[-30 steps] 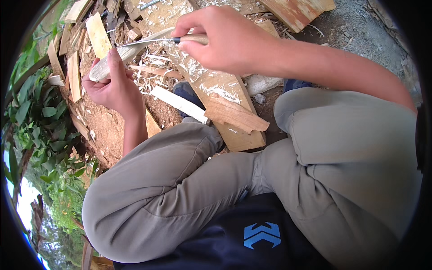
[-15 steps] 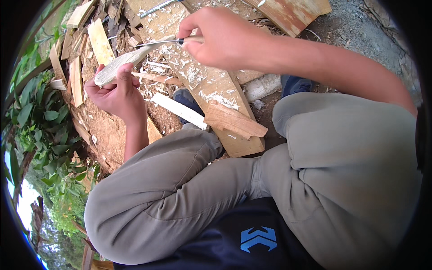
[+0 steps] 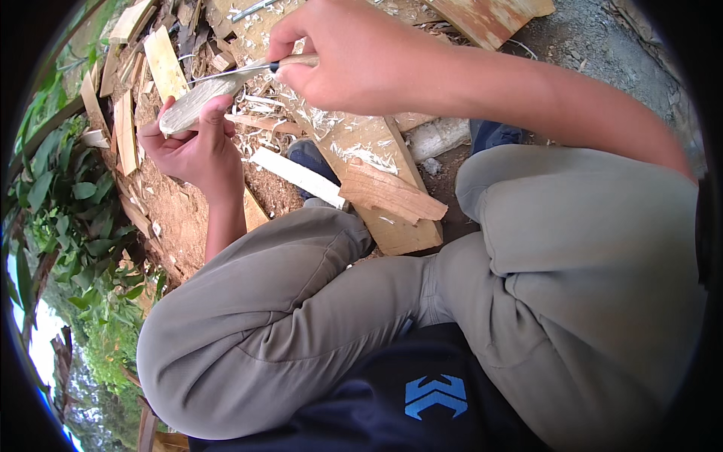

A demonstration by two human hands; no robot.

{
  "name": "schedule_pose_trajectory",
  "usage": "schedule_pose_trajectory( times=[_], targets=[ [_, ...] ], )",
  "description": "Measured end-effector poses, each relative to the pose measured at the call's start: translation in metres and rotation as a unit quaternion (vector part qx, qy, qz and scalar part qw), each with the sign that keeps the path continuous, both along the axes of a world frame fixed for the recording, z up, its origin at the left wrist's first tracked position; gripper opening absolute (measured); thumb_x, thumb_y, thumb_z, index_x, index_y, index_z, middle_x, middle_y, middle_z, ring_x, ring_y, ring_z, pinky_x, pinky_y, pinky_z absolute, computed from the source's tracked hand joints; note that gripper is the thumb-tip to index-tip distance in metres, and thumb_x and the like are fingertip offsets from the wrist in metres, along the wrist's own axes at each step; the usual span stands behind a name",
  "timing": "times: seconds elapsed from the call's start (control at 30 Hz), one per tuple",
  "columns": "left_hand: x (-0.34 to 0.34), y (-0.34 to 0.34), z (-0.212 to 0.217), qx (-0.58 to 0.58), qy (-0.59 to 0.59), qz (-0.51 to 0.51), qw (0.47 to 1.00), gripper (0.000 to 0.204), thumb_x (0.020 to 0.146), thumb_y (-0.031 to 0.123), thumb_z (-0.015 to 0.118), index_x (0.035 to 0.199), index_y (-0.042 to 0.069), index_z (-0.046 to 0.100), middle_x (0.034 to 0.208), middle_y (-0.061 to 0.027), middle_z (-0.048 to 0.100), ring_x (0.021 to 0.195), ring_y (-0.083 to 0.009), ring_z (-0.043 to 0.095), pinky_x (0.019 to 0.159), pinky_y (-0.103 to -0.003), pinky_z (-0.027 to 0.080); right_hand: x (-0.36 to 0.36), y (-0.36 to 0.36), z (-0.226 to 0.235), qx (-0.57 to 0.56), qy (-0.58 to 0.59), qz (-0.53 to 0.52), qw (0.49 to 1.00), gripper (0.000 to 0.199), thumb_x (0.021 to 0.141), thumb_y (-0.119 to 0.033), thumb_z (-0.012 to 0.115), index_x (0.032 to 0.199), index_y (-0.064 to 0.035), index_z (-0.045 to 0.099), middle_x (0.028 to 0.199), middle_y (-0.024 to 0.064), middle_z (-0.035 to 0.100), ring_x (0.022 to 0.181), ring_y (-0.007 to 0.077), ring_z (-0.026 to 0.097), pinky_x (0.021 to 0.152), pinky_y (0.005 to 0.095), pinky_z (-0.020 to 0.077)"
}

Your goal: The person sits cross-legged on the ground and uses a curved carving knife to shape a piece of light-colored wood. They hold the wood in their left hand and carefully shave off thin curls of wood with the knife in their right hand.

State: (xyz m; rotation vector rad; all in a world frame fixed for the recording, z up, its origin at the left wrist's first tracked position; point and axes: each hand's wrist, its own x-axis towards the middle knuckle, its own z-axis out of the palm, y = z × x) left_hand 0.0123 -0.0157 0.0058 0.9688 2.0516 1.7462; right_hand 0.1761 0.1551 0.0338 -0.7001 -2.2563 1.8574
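Observation:
My left hand (image 3: 197, 157) grips the broad, rounded end of a pale carved wood piece (image 3: 197, 105), spoon-like in outline, with the thumb along its near side. From there the piece narrows toward my right hand (image 3: 350, 64), which is closed around a knife (image 3: 260, 68). A thin blade and a black collar show at the knife's front; most of its handle is hidden in my fingers. The blade lies along the wood's narrowing neck and points left, toward my left hand.
Under my hands lies a thick plank (image 3: 395, 233) strewn with curled shavings (image 3: 369, 158). A reddish wood offcut (image 3: 388, 192) and a pale strip (image 3: 297, 177) lie by my feet. Slats (image 3: 126, 132) and leafy plants (image 3: 56, 177) are at the left; another board (image 3: 489, 19) is at the far right.
My right hand has slid left and slightly away with the knife, bringing the blade nearer the wood's broad end. The left hand and the wood piece have shifted only a little.

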Motion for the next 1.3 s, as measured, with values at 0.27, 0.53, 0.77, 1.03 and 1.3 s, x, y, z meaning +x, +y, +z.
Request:
schedule_pose_trajectory(
  times=[0.27,0.53,0.77,1.03,1.3],
  targets=[
    [0.000,0.005,0.000,0.010,-0.006,0.027,1.000,0.041,0.085,-0.002,0.074,0.112,0.000,0.043,0.070,-0.0125,0.064,0.047,-0.0105,0.053,0.042,-0.022,0.040,0.004,-0.006,-0.017,0.035,-0.042,0.010,0.998,0.020,0.080,-0.008,0.055,0.090,0.0042,0.068,0.064,0.0180,0.064,0.060,0.0272,0.065,0.061,0.0404,0.0509],
    [-0.004,0.009,-0.001,0.021,-0.005,0.036,0.999,0.043,0.084,-0.002,0.075,0.113,0.000,0.044,0.071,-0.0116,0.065,0.048,-0.0099,0.053,0.042,-0.021,0.039,0.016,-0.010,-0.044,0.104,-0.039,-0.018,0.994,0.026,0.088,-0.013,0.062,0.108,0.0035,0.068,0.079,0.0202,0.069,0.072,0.0264,0.069,0.068,0.0404,0.0533],
    [-0.011,0.002,-0.007,0.011,0.041,0.073,0.996,0.038,0.083,0.002,0.080,0.103,0.005,0.048,0.077,-0.0107,0.066,0.055,-0.0090,0.057,0.045,-0.021,0.041,0.012,-0.008,-0.024,0.066,-0.096,0.027,0.993,0.023,0.091,-0.015,0.062,0.105,0.0018,0.068,0.074,0.0174,0.068,0.073,0.0249,0.069,0.069,0.0399,0.0523],
    [-0.011,0.004,-0.004,0.005,0.047,0.079,0.996,0.039,0.082,0.001,0.081,0.097,0.005,0.046,0.083,-0.0087,0.063,0.066,-0.0139,0.066,0.050,-0.020,0.049,0.020,-0.016,-0.033,0.065,-0.047,0.001,0.997,0.025,0.090,-0.017,0.062,0.108,-0.0003,0.066,0.083,0.0185,0.070,0.076,0.0268,0.069,0.073,0.0394,0.0520],
    [-0.015,-0.004,-0.008,0.057,-0.019,0.062,0.996,0.046,0.078,0.000,0.084,0.100,0.003,0.044,0.077,-0.0132,0.065,0.063,-0.0131,0.066,0.051,-0.020,0.051,0.016,-0.012,-0.019,0.070,-0.067,0.028,0.995,0.025,0.088,-0.015,0.063,0.108,0.0002,0.068,0.077,0.0194,0.068,0.066,0.0264,0.066,0.066,0.0398,0.0504]
  ],
)
